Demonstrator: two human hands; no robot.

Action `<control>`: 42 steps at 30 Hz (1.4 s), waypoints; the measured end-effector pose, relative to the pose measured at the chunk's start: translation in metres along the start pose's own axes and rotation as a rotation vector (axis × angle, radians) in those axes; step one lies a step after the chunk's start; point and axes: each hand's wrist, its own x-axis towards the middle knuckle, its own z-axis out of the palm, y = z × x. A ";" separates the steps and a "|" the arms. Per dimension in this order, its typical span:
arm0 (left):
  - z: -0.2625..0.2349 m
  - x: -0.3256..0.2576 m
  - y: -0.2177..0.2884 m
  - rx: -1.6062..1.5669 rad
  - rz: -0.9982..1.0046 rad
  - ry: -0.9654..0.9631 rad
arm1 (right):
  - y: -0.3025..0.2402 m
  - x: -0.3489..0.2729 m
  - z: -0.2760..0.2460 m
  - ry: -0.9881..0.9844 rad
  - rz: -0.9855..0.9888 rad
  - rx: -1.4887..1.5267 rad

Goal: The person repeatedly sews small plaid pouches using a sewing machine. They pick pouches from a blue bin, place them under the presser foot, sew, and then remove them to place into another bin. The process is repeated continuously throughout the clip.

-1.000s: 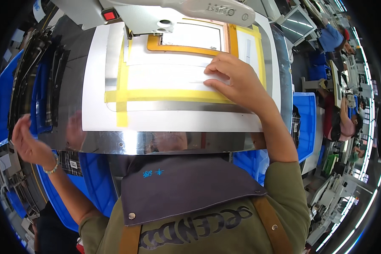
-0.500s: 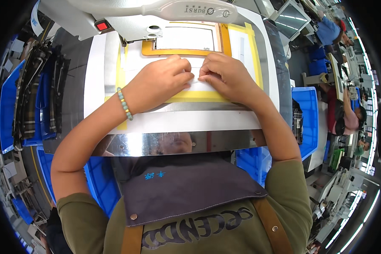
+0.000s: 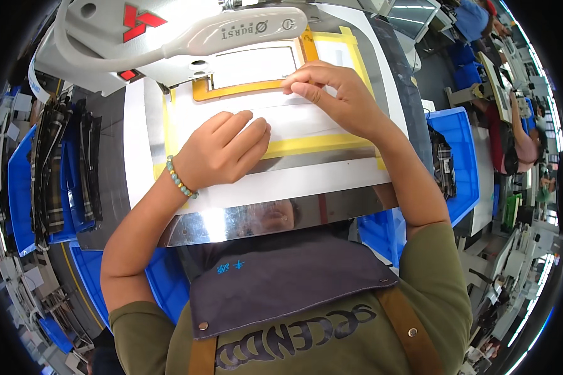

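My left hand [image 3: 222,150] hangs over the lower left of a white sheet [image 3: 294,122], palm down. Its fingers are loosely bent and a little apart, with nothing visible in them; a beaded bracelet [image 3: 180,178] circles the wrist. Further up, my right hand [image 3: 338,94] has thumb and fingertips together beside the lower right corner of an orange-yellow rectangular frame [image 3: 247,89]. Whatever those fingertips pinch, if anything, is too small to make out. The frame lies on the white sheet, which yellow tape [image 3: 306,145] borders.
A white machine head [image 3: 106,40] with a grey lamp arm [image 3: 231,31] overhangs the frame's far left. Shiny metal [image 3: 231,228] edges the table nearest me. Blue bins stand at the left [image 3: 22,187] and right [image 3: 463,156], with dark plaid fabric pieces [image 3: 53,187] at the left.
My hands, close together over the sheet before, are now apart. The left has drawn back toward me; the right has moved up to the frame's corner. The whole view has shifted and tilted slightly.
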 end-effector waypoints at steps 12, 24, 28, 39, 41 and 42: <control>-0.027 -0.017 -0.002 0.052 -0.189 -0.149 | -0.012 0.003 -0.008 -0.112 0.140 -0.010; -0.020 -0.050 -0.004 -0.012 -0.706 -0.352 | 0.025 0.100 0.010 -0.194 0.198 -0.199; -0.021 -0.052 -0.004 -0.052 -0.731 -0.411 | 0.003 0.101 0.023 -0.292 0.293 -0.115; -0.019 -0.053 -0.006 -0.058 -0.709 -0.438 | 0.007 0.106 0.032 -0.334 0.218 -0.111; -0.018 -0.054 -0.007 -0.062 -0.708 -0.429 | 0.012 0.109 0.031 -0.356 0.195 -0.093; -0.017 -0.055 -0.007 -0.059 -0.709 -0.438 | 0.012 0.109 0.032 -0.359 0.208 -0.085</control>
